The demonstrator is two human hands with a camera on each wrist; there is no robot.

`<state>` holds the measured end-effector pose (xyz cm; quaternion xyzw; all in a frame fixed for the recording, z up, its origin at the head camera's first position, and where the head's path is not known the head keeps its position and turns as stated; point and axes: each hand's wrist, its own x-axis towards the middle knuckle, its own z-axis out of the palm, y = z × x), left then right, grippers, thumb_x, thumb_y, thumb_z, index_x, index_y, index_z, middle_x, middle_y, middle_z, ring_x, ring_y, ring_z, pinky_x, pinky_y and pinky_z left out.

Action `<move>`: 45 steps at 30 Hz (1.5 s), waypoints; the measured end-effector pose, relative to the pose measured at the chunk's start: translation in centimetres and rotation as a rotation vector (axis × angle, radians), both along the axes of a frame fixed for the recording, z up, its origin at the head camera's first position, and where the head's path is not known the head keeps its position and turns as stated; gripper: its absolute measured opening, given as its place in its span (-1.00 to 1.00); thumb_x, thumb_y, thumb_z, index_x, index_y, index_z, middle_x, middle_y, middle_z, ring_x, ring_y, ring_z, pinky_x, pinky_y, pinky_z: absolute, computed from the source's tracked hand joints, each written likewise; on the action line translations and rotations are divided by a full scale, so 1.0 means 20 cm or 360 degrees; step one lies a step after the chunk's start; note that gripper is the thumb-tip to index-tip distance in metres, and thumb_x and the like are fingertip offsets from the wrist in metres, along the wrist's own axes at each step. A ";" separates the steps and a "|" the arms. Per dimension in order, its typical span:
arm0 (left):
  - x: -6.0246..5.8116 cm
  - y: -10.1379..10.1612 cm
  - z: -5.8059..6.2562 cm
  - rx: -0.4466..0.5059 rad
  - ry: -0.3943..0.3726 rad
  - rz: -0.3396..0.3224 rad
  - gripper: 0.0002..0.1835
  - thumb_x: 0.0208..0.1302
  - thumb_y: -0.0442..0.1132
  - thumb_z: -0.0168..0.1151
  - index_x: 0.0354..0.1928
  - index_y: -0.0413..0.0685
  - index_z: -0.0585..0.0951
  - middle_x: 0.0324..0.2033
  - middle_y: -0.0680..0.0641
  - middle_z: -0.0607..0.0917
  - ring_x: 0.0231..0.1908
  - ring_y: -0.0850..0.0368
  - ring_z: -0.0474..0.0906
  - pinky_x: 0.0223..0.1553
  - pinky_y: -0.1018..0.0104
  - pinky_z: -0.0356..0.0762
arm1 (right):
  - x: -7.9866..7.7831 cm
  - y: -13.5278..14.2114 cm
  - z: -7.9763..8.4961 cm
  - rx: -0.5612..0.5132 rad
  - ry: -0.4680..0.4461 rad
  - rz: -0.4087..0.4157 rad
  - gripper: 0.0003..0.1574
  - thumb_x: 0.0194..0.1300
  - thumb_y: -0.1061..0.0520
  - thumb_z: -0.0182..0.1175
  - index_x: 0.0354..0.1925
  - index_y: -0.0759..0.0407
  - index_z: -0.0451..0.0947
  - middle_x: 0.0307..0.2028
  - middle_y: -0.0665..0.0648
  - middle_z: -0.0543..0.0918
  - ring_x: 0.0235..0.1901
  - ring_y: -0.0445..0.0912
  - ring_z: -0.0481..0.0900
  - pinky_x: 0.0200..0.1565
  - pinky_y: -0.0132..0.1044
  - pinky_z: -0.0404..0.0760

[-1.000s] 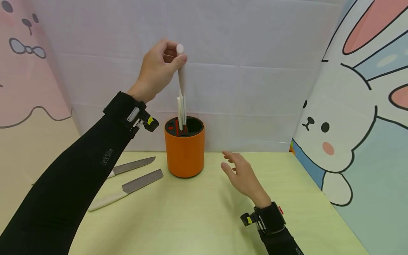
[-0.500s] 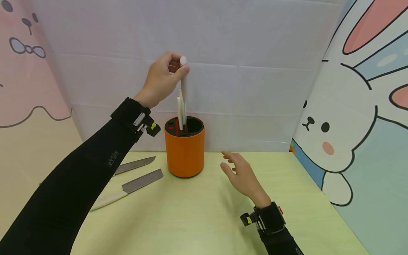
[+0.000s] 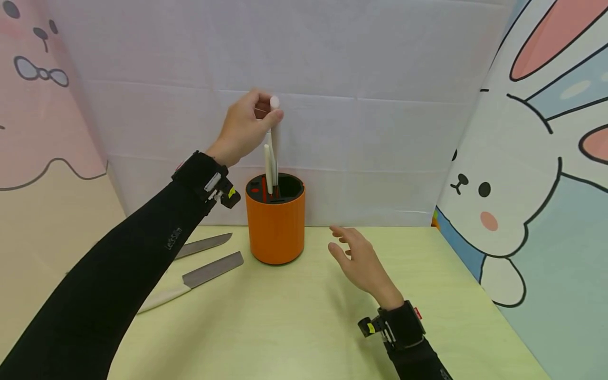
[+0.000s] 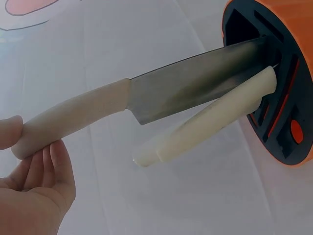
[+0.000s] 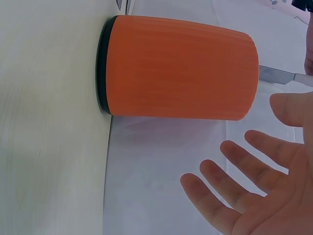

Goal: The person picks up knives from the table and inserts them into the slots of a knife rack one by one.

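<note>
My left hand (image 3: 244,126) pinches the end of a knife's pale handle (image 4: 73,115) between thumb and fingers, above the orange knife block (image 3: 275,232). The knife's broad blade (image 4: 190,88) points down, its tip end inside a slot in the block's black top (image 4: 274,117). Beside it, other pale handles (image 4: 210,117) stand up from neighbouring slots. My right hand (image 3: 363,264) is held over the table to the right of the block, fingers spread and relaxed, holding nothing. In the right wrist view its fingers (image 5: 234,186) are apart from the block.
On the table (image 3: 304,327), left of the block, lie a cleaver-shaped knife (image 3: 214,269) and a pointed knife (image 3: 204,245), their handles partly behind the left sleeve (image 3: 119,264). A white sheet (image 3: 380,132) hangs close behind the block, and a rabbit-printed panel (image 3: 503,211) stands at right.
My left hand has moved down and slightly right, lowering the knife deeper into the block. The right hand has stayed nearly still.
</note>
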<state>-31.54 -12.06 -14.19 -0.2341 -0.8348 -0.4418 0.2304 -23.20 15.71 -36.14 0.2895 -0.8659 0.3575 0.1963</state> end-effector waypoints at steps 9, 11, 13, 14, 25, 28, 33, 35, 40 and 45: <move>-0.03 0.01 -0.05 -0.0012 -0.0058 0.0012 -0.63 0.36 0.03 0.15 0.08 0.02 0.42 -0.10 0.06 0.51 -0.11 0.23 0.43 -0.09 0.30 0.44 | 0.01 0.00 0.00 0.0000 -0.0028 0.0003 -0.48 0.47 -0.02 0.04 0.30 0.10 0.32 0.14 0.07 0.46 0.03 -0.06 0.45 -0.12 -0.12 0.59; -0.03 0.01 -0.06 -0.0013 -0.0077 0.0020 -0.61 0.37 0.03 0.14 0.10 0.02 0.42 -0.09 0.06 0.51 -0.11 0.22 0.43 -0.08 0.31 0.44 | 0.01 0.00 0.00 -0.0003 -0.0029 0.0004 -0.48 0.47 -0.02 0.04 0.30 0.11 0.32 0.15 0.07 0.46 0.03 -0.06 0.45 -0.12 -0.12 0.59; -0.04 0.01 -0.06 -0.0012 -0.0095 0.0028 -0.61 0.37 0.04 0.14 0.11 0.02 0.41 -0.09 0.06 0.51 -0.10 0.22 0.43 -0.07 0.31 0.44 | 0.01 0.00 0.00 -0.0005 -0.0027 0.0004 -0.48 0.47 -0.02 0.04 0.30 0.12 0.32 0.14 0.07 0.47 0.03 -0.06 0.45 -0.12 -0.13 0.60; -0.03 0.01 -0.06 -0.0014 -0.0102 0.0030 -0.60 0.37 0.04 0.13 0.12 0.02 0.41 -0.09 0.06 0.50 -0.10 0.22 0.43 -0.07 0.31 0.44 | 0.01 0.00 0.00 -0.0005 -0.0025 0.0004 -0.48 0.47 -0.02 0.04 0.30 0.13 0.33 0.14 0.07 0.47 0.03 -0.06 0.45 -0.13 -0.12 0.60; -0.04 0.01 -0.10 -0.0072 -0.0099 0.0028 -0.64 0.38 0.00 0.13 0.09 0.01 0.40 -0.10 0.05 0.51 -0.11 0.22 0.43 -0.07 0.32 0.44 | 0.00 -0.01 0.00 -0.0009 -0.0011 0.0008 -0.49 0.46 0.00 0.06 0.29 0.11 0.34 0.14 0.07 0.47 0.01 -0.07 0.46 -0.14 -0.14 0.61; -0.04 0.00 -0.13 -0.0093 -0.0112 0.0040 -0.63 0.39 0.01 0.13 0.09 0.01 0.40 -0.10 0.05 0.51 -0.12 0.22 0.43 -0.07 0.32 0.45 | 0.00 -0.01 0.01 -0.0011 -0.0018 0.0010 -0.50 0.46 0.00 0.06 0.29 0.10 0.34 0.14 0.06 0.47 0.02 -0.07 0.46 -0.14 -0.15 0.60; -0.04 0.00 -0.18 -0.0085 -0.0144 0.0033 -0.63 0.38 0.01 0.13 0.09 0.01 0.39 -0.11 0.05 0.50 -0.12 0.22 0.43 -0.08 0.31 0.46 | 0.00 -0.01 0.00 -0.0004 -0.0034 0.0002 -0.50 0.46 -0.01 0.05 0.29 0.08 0.34 0.14 0.03 0.46 0.02 -0.09 0.45 -0.13 -0.17 0.59; -0.05 0.00 -0.20 -0.0085 -0.0156 0.0017 -0.64 0.38 0.00 0.14 0.07 0.00 0.39 -0.11 0.04 0.50 -0.12 0.21 0.43 -0.07 0.30 0.47 | 0.00 -0.01 0.00 -0.0005 -0.0032 -0.0001 -0.50 0.46 -0.01 0.05 0.29 0.07 0.34 0.14 0.03 0.46 0.02 -0.09 0.45 -0.14 -0.17 0.60; -0.04 0.00 -0.25 -0.0125 -0.0207 -0.0012 -0.63 0.39 -0.01 0.13 0.08 -0.03 0.37 -0.08 0.02 0.49 -0.08 0.18 0.43 -0.04 0.27 0.47 | 0.00 0.00 0.00 -0.0007 -0.0031 -0.0005 -0.50 0.46 -0.01 0.05 0.29 0.07 0.34 0.14 0.03 0.46 0.02 -0.09 0.45 -0.14 -0.17 0.60; -0.04 -0.01 -0.29 -0.0111 -0.0213 -0.0023 -0.62 0.40 -0.03 0.12 0.12 -0.04 0.36 -0.05 -0.01 0.48 -0.05 0.15 0.42 -0.01 0.23 0.44 | 0.00 -0.01 0.00 -0.0011 -0.0031 0.0002 -0.49 0.47 -0.02 0.04 0.29 0.09 0.34 0.15 0.05 0.46 0.02 -0.09 0.45 -0.13 -0.16 0.60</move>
